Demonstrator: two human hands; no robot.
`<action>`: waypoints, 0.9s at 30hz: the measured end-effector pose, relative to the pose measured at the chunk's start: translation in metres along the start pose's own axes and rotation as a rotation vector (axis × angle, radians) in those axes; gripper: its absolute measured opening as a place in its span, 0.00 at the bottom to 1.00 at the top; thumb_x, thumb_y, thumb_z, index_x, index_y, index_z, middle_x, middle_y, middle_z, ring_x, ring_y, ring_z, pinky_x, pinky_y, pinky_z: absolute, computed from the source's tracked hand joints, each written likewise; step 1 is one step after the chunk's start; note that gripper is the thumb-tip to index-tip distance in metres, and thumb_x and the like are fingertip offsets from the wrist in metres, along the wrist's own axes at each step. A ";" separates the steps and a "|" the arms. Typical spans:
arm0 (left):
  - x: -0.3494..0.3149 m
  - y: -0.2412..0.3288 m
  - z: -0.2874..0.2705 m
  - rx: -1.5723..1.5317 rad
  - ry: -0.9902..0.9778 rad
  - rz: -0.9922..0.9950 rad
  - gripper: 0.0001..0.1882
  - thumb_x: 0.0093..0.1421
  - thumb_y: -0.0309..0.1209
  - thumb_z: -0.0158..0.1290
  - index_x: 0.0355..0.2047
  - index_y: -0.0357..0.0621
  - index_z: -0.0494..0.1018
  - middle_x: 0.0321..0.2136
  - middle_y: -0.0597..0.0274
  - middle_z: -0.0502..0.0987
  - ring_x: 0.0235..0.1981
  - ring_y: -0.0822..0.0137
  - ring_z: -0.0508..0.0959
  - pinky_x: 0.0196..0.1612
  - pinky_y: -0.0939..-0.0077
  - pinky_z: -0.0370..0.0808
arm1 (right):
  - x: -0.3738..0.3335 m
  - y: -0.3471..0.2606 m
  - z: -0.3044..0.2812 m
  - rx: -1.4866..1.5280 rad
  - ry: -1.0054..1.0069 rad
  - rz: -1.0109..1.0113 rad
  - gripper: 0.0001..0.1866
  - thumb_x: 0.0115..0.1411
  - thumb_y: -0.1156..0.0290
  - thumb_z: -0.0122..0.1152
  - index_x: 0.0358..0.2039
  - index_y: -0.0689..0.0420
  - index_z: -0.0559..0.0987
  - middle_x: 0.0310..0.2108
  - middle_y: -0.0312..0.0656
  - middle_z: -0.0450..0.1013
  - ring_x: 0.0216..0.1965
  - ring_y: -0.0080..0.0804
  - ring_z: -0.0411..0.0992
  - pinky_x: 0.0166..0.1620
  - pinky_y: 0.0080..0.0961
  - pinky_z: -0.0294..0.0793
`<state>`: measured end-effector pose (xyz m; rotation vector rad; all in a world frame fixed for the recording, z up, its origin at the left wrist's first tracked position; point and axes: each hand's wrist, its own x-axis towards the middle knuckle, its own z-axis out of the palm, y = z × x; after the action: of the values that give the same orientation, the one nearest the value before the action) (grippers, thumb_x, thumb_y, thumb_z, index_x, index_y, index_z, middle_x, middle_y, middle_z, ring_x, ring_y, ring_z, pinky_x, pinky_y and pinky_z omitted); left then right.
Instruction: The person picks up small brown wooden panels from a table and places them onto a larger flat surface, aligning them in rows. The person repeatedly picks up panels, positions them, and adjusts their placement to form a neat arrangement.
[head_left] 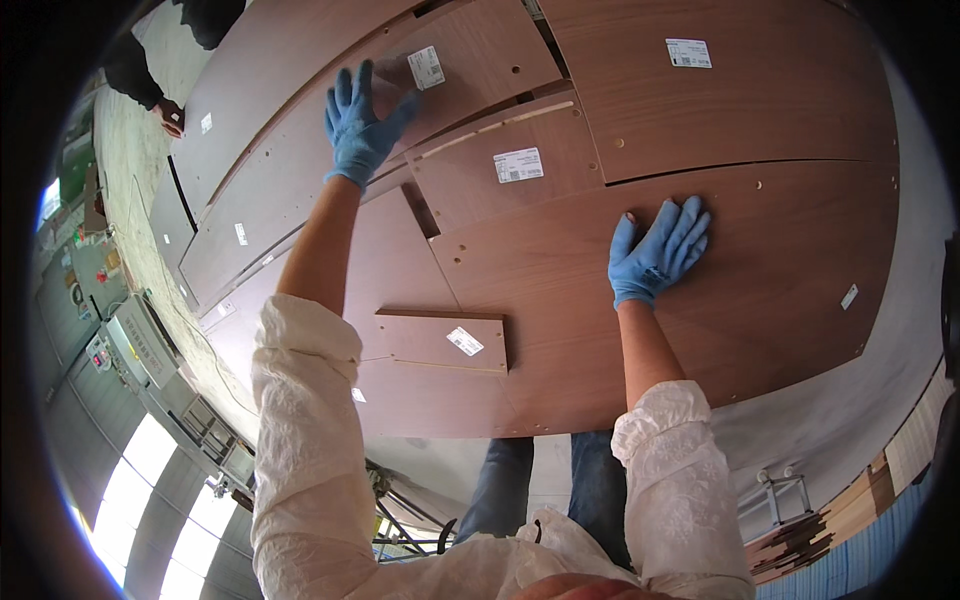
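Note:
Brown wood-look panels lie fitted side by side in front of me, most with a white label. My left hand, in a blue glove, has its fingers spread over a long far panel, beside that panel's label. My right hand, gloved alike, rests flat with fingers stretched on the large near panel. Neither hand holds anything. Between them sits a shorter panel with a pale groove along its far edge. Closer to me, a small narrow board lies on top of the panels.
Another large panel lies at the far right. At the far left, another person's hand touches the panels' edge. A grey machine cabinet stands on the left. Stacked boards and a metal frame are at the lower right.

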<state>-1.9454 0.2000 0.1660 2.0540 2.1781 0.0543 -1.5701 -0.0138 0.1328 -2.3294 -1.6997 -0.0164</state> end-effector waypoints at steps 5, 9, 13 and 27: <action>-0.014 0.014 0.022 -0.120 -0.078 -0.147 0.62 0.51 0.73 0.62 0.76 0.49 0.55 0.72 0.37 0.53 0.69 0.36 0.57 0.72 0.50 0.55 | -0.001 0.001 0.000 0.000 -0.003 -0.005 0.33 0.66 0.49 0.59 0.60 0.62 0.72 0.71 0.62 0.61 0.72 0.70 0.55 0.69 0.68 0.53; -0.013 0.016 0.028 -0.110 -0.077 -0.118 0.64 0.50 0.74 0.62 0.77 0.50 0.54 0.73 0.36 0.50 0.71 0.37 0.54 0.74 0.51 0.53 | -0.001 0.001 0.000 -0.010 -0.024 -0.006 0.33 0.66 0.48 0.59 0.60 0.63 0.72 0.71 0.62 0.60 0.72 0.70 0.55 0.69 0.68 0.53; -0.011 0.012 0.032 -0.090 -0.023 -0.054 0.62 0.51 0.73 0.62 0.77 0.52 0.57 0.73 0.37 0.50 0.73 0.36 0.52 0.75 0.51 0.51 | -0.001 0.001 0.001 -0.010 -0.003 -0.008 0.33 0.66 0.48 0.59 0.59 0.63 0.73 0.71 0.62 0.60 0.72 0.70 0.55 0.70 0.67 0.53; -0.012 0.005 0.037 -0.155 -0.012 0.008 0.55 0.51 0.70 0.65 0.75 0.61 0.62 0.78 0.49 0.49 0.77 0.36 0.48 0.78 0.50 0.50 | -0.002 0.001 0.003 -0.030 0.009 -0.016 0.33 0.68 0.46 0.56 0.60 0.63 0.72 0.71 0.62 0.61 0.72 0.70 0.56 0.69 0.69 0.54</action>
<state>-1.9348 0.1860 0.1316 1.9731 2.0875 0.2042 -1.5699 -0.0156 0.1293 -2.3332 -1.7255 -0.0553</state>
